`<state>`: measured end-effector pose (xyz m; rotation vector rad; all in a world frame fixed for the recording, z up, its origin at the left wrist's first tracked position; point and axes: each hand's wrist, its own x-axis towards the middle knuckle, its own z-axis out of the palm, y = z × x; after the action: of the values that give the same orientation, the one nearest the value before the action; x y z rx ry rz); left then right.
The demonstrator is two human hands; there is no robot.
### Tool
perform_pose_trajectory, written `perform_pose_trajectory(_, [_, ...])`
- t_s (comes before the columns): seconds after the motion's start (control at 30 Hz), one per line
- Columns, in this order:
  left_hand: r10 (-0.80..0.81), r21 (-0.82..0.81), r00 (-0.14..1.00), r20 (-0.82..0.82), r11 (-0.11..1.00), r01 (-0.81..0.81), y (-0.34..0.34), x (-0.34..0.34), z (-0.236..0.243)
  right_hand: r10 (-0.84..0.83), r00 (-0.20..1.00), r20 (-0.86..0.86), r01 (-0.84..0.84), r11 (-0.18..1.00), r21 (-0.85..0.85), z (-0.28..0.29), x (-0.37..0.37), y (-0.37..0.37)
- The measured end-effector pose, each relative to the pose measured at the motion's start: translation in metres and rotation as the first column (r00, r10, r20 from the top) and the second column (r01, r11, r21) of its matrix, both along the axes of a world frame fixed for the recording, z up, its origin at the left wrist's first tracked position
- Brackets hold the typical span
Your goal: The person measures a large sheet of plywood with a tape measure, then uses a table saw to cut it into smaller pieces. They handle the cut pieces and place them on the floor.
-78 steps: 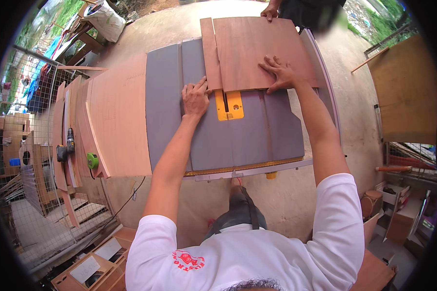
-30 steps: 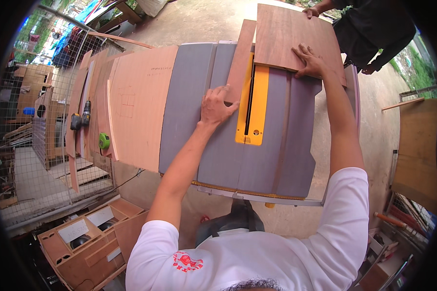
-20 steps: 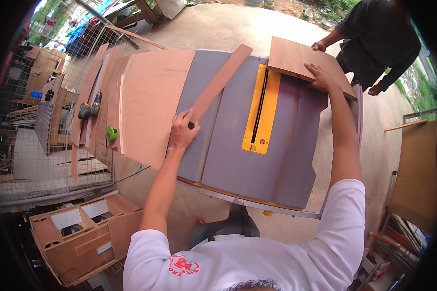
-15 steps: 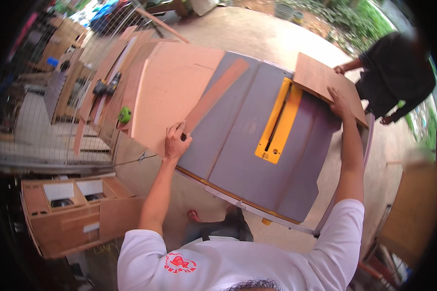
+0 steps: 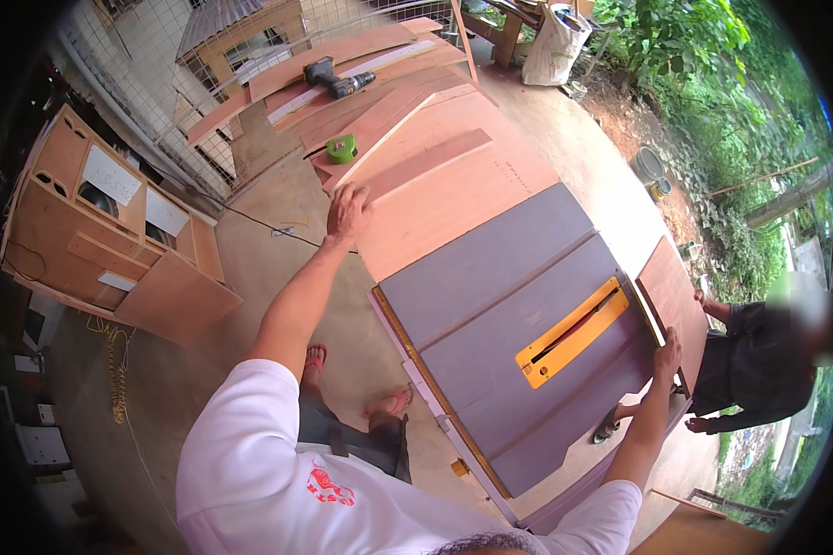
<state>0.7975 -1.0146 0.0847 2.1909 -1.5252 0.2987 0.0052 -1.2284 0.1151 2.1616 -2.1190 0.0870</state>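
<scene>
A table saw (image 5: 491, 342) with a grey top and a yellow blade insert (image 5: 572, 333) stands before me. My left hand (image 5: 350, 215) is closed at the near end of a narrow wood strip (image 5: 440, 165), which lies on a large plywood sheet (image 5: 491, 199) left of the saw. At the saw's right side, my right hand (image 5: 668, 354) grips the near edge of a brown wooden board (image 5: 668, 282); its fingertips are partly hidden. Another person's hand (image 5: 708, 303) touches the board's far side.
On the left lie a green tape measure (image 5: 341, 149), a cordless drill (image 5: 338, 80) and several plywood offcuts (image 5: 370, 46). A wooden cabinet (image 5: 111, 250) sits on the floor at left. A person in dark clothes (image 5: 759, 351) stands at right. A cable (image 5: 259, 220) crosses the floor.
The view has turned. The brown board has shifted off the saw top to its right side, and my right hand has gone from its face to its edge. The strip now lies farther left, off the saw top.
</scene>
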Motion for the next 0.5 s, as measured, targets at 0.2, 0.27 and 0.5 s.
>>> perform_pose_trajectory(0.2, [0.303,-0.27,0.928,-0.218,0.895,-0.355,0.054,-0.005,-0.046,-0.077,0.949,0.306,0.134,0.976,-0.17,0.008,0.027,0.085])
perform_pose_trajectory(0.27, [0.434,-0.186,0.713,-0.551,0.769,-0.612,0.096,-0.027,-0.091,-0.058,0.908,0.415,0.174,0.953,-0.247,-0.005,0.047,0.148])
perform_pose_trajectory(0.5, [0.347,0.368,-0.555,-0.756,0.926,0.077,0.164,-0.145,-0.244,-0.366,0.555,0.747,0.668,0.731,-0.138,-0.021,0.133,0.429])
